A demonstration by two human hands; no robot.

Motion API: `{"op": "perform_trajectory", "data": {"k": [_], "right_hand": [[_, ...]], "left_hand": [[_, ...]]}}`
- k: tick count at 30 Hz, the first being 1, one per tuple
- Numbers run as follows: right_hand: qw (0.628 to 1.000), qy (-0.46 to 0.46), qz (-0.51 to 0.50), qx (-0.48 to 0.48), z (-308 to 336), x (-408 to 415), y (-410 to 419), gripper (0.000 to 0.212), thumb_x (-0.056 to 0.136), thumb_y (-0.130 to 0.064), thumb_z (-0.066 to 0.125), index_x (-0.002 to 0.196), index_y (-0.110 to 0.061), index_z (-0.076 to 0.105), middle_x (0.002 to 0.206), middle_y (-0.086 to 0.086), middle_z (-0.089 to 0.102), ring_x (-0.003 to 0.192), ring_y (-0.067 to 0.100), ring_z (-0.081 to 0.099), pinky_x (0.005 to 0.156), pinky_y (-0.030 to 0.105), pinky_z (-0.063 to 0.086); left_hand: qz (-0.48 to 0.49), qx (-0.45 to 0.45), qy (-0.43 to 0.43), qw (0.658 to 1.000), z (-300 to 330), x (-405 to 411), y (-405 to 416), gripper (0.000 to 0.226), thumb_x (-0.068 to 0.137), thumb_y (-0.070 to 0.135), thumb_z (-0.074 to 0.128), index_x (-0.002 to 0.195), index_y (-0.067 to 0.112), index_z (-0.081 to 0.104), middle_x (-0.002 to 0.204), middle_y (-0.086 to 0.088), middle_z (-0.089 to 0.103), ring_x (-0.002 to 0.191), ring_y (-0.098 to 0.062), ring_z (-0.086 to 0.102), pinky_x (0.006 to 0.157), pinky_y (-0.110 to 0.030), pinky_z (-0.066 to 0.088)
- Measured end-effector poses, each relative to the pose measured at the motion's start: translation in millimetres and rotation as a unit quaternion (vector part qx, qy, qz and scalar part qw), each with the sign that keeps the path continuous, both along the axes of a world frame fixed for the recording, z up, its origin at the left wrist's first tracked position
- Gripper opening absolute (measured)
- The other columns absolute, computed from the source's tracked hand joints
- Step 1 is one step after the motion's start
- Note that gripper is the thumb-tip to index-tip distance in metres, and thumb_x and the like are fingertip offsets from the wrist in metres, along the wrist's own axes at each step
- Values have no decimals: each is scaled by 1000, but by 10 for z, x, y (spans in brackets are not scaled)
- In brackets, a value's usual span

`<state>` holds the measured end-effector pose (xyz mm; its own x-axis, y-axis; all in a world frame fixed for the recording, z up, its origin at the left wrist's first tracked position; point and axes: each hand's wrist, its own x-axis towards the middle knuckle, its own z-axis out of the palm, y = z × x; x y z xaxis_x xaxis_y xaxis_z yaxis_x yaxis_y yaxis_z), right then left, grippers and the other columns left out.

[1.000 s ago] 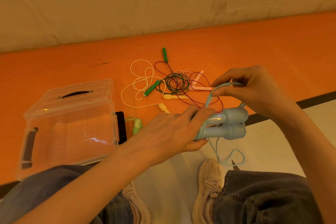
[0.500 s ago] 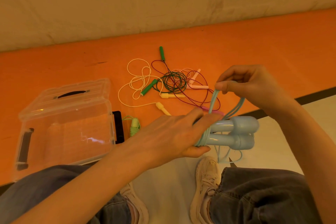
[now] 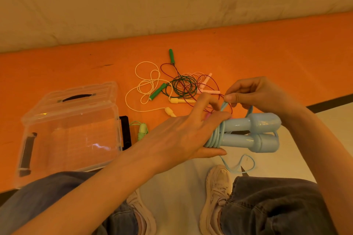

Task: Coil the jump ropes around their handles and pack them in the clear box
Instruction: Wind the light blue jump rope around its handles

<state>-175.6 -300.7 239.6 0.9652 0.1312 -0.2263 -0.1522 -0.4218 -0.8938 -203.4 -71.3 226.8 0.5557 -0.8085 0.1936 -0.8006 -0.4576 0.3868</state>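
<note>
My left hand [image 3: 183, 135] grips two light blue jump rope handles [image 3: 252, 131] held side by side, pointing right, with several turns of blue cord [image 3: 214, 137] wound around their thin ends. My right hand [image 3: 256, 95] pinches the blue cord just above the handles. A loose tail of the cord [image 3: 242, 166] hangs below, over my shoe. The clear box [image 3: 70, 129] stands open at the left on the orange floor, with its lid tipped back. Green [image 3: 157, 91], cream [image 3: 170, 110] and pink [image 3: 209, 91] rope handles lie in a tangle of cords beyond my hands.
A coiled light green rope [image 3: 142, 129] lies just right of the box. My jeans-clad knees [image 3: 277, 206] and pale shoes [image 3: 217, 189] fill the bottom of the view. A beige wall [image 3: 172, 2] runs along the back. A black stripe [image 3: 328, 102] separates orange floor from pale floor.
My right hand has dropped and moved left, bringing the blue cord down close over the handles. The coil near my left hand's fingers looks thicker. The handles stayed in my left hand.
</note>
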Motion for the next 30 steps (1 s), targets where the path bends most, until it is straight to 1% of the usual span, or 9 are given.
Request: {"op": "perform_trajectory", "data": {"k": [2, 6, 10, 13, 14, 17, 22, 26, 30], "right_hand": [[1000, -1, 13, 7, -1, 7, -5, 24, 62, -35, 73, 77, -17, 72, 57, -3, 64, 58, 22, 41, 53, 30, 33], [998, 39, 41, 22, -121, 68, -86, 12, 74, -13, 66, 84, -6, 67, 57, -10, 67, 48, 0, 57, 49, 14, 44], [992, 114, -16, 51, -331, 78, -346, 21, 93, 6, 45, 96, -5, 62, 66, -13, 70, 72, 11, 65, 78, 34, 55], [999, 26, 42, -2, -248, 47, -298, 19, 74, -16, 73, 65, -31, 66, 58, -11, 62, 65, 10, 54, 63, 35, 49], [998, 16, 62, 15, -171, 34, -226, 15, 65, -26, 81, 61, -29, 67, 57, -4, 59, 60, 11, 52, 58, 33, 46], [994, 40, 99, 31, -87, -7, -108, 40, 57, -54, 83, 75, -20, 75, 68, 14, 63, 65, 22, 55, 62, 30, 49], [984, 62, 168, 10, 30, -111, 101, 21, 77, -25, 63, 85, -10, 75, 66, 1, 68, 65, 10, 60, 66, 19, 52], [977, 75, 200, 12, 117, -254, 223, 25, 82, -26, 57, 87, -7, 73, 64, -1, 66, 62, 11, 59, 63, 19, 50], [980, 56, 186, 36, 200, -343, 270, 29, 84, -27, 54, 84, -2, 71, 58, 1, 57, 53, 9, 49, 53, 16, 42]], "left_hand": [[2, -12, -8, 1000, 14, 3, -3, 63, 87, 56, 47, 136, 18, 40, 135, -1, 27, 75, -18, 62, 46, -33, 50], [23, -43, -23, 999, 19, 3, -11, 61, 88, 55, 46, 134, 17, 39, 129, 0, 38, 72, -15, 59, 46, -33, 50], [72, -98, 15, 992, 86, 22, 6, 63, 87, 60, 42, 134, 19, 39, 120, 3, 37, 75, -16, 58, 50, -37, 52], [116, -117, 15, 986, 127, 73, 43, 67, 86, 65, 38, 134, 19, 40, 119, 5, 36, 78, -12, 54, 51, -34, 51], [129, -115, 13, 985, 133, 96, 57, 67, 86, 63, 40, 136, 19, 39, 120, 4, 37, 80, -13, 54, 52, -34, 51], [171, -82, -24, 982, 125, 158, 76, 66, 86, 61, 39, 136, 17, 41, 121, -3, 44, 74, -18, 58, 46, -32, 48], [216, -58, -56, 973, 50, 216, 88, 62, 88, 58, 39, 132, 15, 45, 120, -4, 49, 67, -19, 59, 43, -26, 35], [229, -55, -40, 971, -10, 236, 91, 61, 90, 58, 38, 135, 17, 42, 123, 0, 53, 79, -20, 62, 49, -29, 40], [229, -30, -39, 972, -34, 234, 87, 63, 92, 57, 34, 143, 19, 34, 123, -3, 52, 77, -24, 61, 53, -28, 37]]}}
